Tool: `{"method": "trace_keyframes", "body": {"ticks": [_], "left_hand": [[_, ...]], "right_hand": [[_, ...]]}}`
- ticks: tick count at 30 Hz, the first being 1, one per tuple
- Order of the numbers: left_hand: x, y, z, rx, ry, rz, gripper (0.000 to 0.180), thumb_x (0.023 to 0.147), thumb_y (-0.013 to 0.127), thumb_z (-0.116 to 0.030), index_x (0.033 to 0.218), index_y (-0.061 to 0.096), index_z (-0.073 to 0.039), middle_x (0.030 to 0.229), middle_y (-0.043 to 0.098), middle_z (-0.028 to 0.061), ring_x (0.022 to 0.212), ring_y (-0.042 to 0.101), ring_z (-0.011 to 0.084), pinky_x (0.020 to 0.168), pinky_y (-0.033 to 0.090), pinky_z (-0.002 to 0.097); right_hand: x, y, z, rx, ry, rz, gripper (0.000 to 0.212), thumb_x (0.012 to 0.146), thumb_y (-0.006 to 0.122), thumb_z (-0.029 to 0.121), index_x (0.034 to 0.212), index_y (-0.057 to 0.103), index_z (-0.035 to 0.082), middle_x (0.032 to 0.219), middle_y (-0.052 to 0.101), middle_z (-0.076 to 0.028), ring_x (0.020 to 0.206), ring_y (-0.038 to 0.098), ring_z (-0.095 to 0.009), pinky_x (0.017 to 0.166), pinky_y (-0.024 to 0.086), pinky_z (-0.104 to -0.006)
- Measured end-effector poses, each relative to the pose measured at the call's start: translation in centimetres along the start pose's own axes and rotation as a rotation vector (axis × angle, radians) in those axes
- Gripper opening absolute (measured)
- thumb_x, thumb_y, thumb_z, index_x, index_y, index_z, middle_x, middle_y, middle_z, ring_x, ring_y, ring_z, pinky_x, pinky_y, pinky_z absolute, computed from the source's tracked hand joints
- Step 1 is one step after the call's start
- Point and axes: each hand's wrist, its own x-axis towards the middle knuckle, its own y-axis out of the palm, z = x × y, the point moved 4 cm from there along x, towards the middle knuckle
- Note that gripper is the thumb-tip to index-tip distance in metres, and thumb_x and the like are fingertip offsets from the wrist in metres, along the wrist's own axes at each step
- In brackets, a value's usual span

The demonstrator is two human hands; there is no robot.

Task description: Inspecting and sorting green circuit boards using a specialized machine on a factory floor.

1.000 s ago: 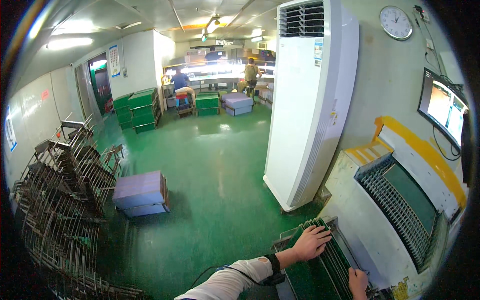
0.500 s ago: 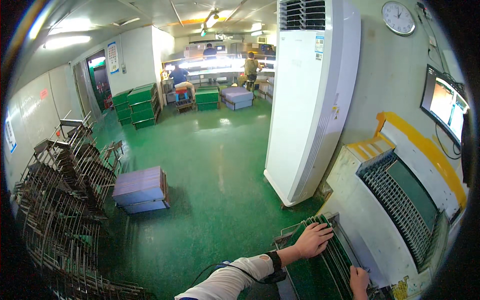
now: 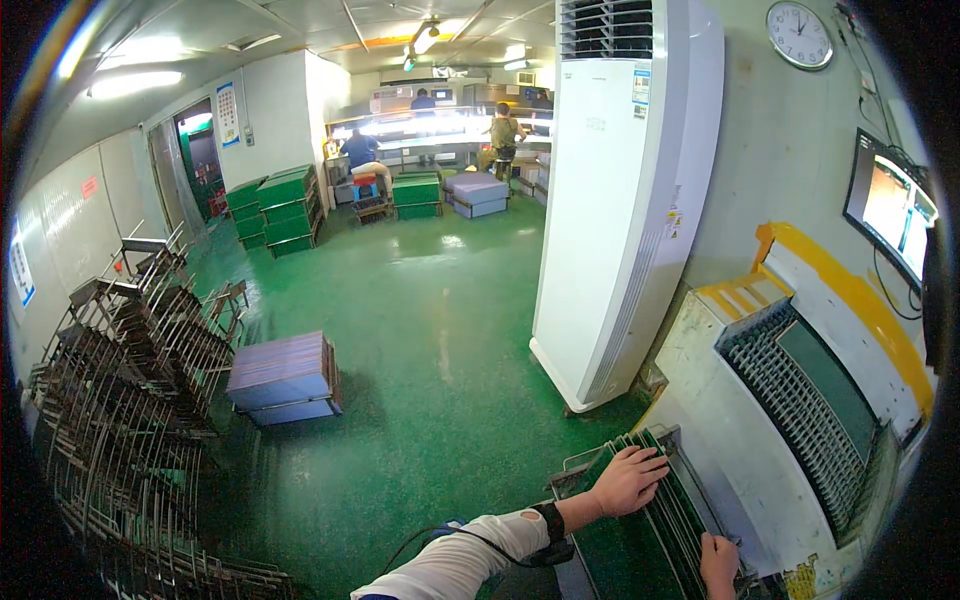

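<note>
At the lower right, thin green panels [image 3: 622, 560] stand close together on edge in a metal wire rack [image 3: 572, 462]. My left hand [image 3: 632, 480], below a white sleeve and a dark wrist strap, lies across the far end of the panels. Its fingers bend over their upper edges. Nearer to me, my right hand [image 3: 718, 562] is closed at the right side of the same panels, its thumb uppermost. How many panels each hand grips is hidden.
Right of the rack stands a machine with a slotted roller feed [image 3: 795, 400]. A tall white air conditioner [image 3: 605, 230] rises beyond. At left are piled wire racks [image 3: 135, 360] and a purple-blue panel stack [image 3: 283, 372]. Green stacks [image 3: 287, 212] and several people [image 3: 503, 132] are farther back.
Both hands stay in the same place on the panels. The whole view has shifted very slightly.
</note>
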Motion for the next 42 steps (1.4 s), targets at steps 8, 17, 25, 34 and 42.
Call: {"method": "trace_keyframes", "body": {"ticks": [8, 17, 25, 34, 42], "left_hand": [[0.1, -0.7, -0.6, -0.033, 0.022, -0.051, 0.041, 0.093, 0.06, -0.02, 0.132, 0.065, -0.007, 0.144, 0.06, 0.0099, 0.138, 0.048, 0.0328, 0.117, 0.034, 0.0524], [0.2, -0.5, -0.5, -0.043, 0.019, -0.04, 0.041, 0.093, 0.061, -0.02, 0.132, 0.066, -0.007, 0.144, 0.06, 0.0105, 0.138, 0.048, 0.0326, 0.117, 0.034, 0.0518], [0.3, -0.7, -0.8, -0.021, 0.024, -0.036, 0.041, 0.092, 0.062, -0.021, 0.131, 0.066, -0.008, 0.143, 0.061, 0.0101, 0.137, 0.049, 0.032, 0.115, 0.035, 0.0508], [-0.6, -1.4, -0.2, -0.033, -0.002, -0.065, 0.036, 0.087, 0.067, -0.021, 0.122, 0.068, -0.011, 0.132, 0.064, 0.0068, 0.131, 0.053, 0.0288, 0.111, 0.039, 0.0487], [-0.3, -1.9, -1.3, -0.01, 0.003, -0.055, 0.029, 0.086, 0.067, -0.023, 0.112, 0.068, -0.011, 0.12, 0.066, 0.008, 0.122, 0.056, 0.0304, 0.104, 0.043, 0.0492]], "right_hand": [[0.7, 1.1, -1.9, -0.015, -0.05, -0.031, 0.053, 0.098, 0.062, 0.041, 0.074, 0.061, -0.006, 0.066, 0.055, -0.025, 0.063, 0.059, -0.041, 0.06, 0.039, -0.0527], [0.6, 0.9, -2.1, 0.005, -0.068, -0.062, 0.055, 0.098, 0.063, 0.042, 0.071, 0.056, -0.006, 0.063, 0.053, -0.023, 0.058, 0.053, -0.038, 0.057, 0.035, -0.0516], [1.0, 1.8, -3.2, -0.024, -0.068, -0.107, 0.051, 0.097, 0.065, 0.041, 0.075, 0.061, -0.005, 0.068, 0.057, -0.025, 0.063, 0.057, -0.039, 0.06, 0.039, -0.0512], [3.4, 1.3, -2.7, -0.076, -0.078, 0.199, 0.047, 0.092, 0.067, 0.043, 0.081, 0.067, -0.002, 0.082, 0.066, -0.027, 0.085, 0.065, -0.048, 0.075, 0.048, -0.0557], [4.1, 1.9, -1.8, -0.109, -0.164, 0.114, 0.041, 0.087, 0.072, 0.037, 0.083, 0.064, -0.003, 0.081, 0.06, -0.027, 0.076, 0.061, -0.044, 0.07, 0.045, -0.054]]}}
